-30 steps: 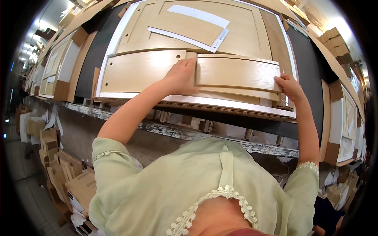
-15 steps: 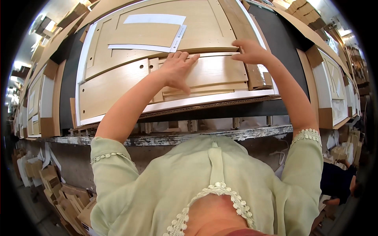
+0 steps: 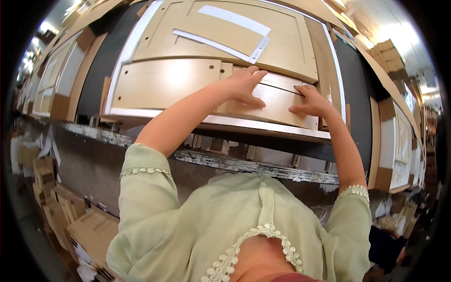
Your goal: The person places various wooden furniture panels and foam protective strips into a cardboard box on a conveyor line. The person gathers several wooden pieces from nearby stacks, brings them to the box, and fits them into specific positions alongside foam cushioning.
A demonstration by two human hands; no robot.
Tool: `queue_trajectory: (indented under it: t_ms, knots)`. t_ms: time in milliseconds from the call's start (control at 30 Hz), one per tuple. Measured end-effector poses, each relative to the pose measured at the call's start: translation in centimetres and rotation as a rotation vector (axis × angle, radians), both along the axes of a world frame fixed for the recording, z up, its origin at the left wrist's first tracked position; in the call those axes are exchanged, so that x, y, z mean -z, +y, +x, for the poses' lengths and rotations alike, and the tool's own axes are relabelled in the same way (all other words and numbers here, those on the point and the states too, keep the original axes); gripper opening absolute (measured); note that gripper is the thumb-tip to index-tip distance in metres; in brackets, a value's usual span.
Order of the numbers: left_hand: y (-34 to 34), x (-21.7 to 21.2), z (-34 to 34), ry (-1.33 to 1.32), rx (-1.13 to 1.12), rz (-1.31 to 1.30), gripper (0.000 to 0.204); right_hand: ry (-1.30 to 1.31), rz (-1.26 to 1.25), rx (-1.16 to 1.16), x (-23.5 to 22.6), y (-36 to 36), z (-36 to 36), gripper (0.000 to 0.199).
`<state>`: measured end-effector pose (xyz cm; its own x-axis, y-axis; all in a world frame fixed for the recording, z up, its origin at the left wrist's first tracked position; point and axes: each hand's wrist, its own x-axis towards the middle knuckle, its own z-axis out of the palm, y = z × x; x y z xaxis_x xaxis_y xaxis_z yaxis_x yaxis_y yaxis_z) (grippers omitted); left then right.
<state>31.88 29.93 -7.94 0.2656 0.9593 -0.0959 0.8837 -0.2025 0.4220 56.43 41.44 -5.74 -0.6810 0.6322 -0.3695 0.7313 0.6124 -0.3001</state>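
Observation:
My left hand (image 3: 246,87) rests with spread fingers on a pale wooden drawer-front-like board (image 3: 282,101) in the near right part of an open carton. My right hand (image 3: 312,101) lies at that board's right end, its fingertips by the far edge and its thumb apart on the board's face. Left of both hands is another pale board (image 3: 167,84) with dark round holes. Beyond them lies a large framed wooden panel (image 3: 225,28). On it sit a flat tan piece and a white-edged sheet (image 3: 256,49).
White foam edging (image 3: 277,128) lines the carton. The carton stands on a dark conveyor belt (image 3: 359,94) with a worn metal rail (image 3: 211,160) on my side. More packed cartons (image 3: 397,141) stand to the right and left. Folded cardboard (image 3: 94,230) lies low at the left.
My right hand has come down onto the board's right end. My left hand stays on the boards with fingers spread. The whole view has turned and shifted.

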Motion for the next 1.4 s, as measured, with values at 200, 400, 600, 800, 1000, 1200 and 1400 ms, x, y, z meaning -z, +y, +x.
queue_trajectory:
  t_ms: [200, 400, 600, 800, 1000, 1200, 1400]
  knots:
    - [-2.5, -0.1, -0.6, 0.061, -0.176, -0.042, 0.076, 0.142, -0.043, -0.019, 0.7, 0.7, 0.5, 0.062]
    - [-7.4, -3.4, -2.7, -0.515, -0.625, 0.231, 0.06, 0.217, -0.035, -0.121, 1.5, 1.8, 0.9, 0.05]
    - [-29.0, -1.8, 1.6, -0.844, -1.312, 0.768, 0.027, 0.236, 0.039, -0.285, 2.0, 3.3, -0.6, 0.037]
    - [-53.4, 12.9, 23.3, -0.428, -2.195, 0.532, 0.028, 0.26, -0.071, -0.525, 5.3, 8.2, 0.9, 0.024]
    - [-65.5, 21.5, 54.7, -0.412, -2.267, -0.741, 0.041, 0.435, -0.11, -0.56, 7.2, 9.5, -0.8, 0.035]
    - [-67.4, 21.5, 57.8, -0.882, -2.24, -0.987, 0.05, 0.516, 0.545, -0.37, 5.2, 0.7, -3.7, 0.033]
    - [-72.0, 23.5, 41.6, -0.465, -2.18, -0.349, 0.05, 1.095, 0.915, -0.109, 4.0, -14.7, -6.9, 0.031]
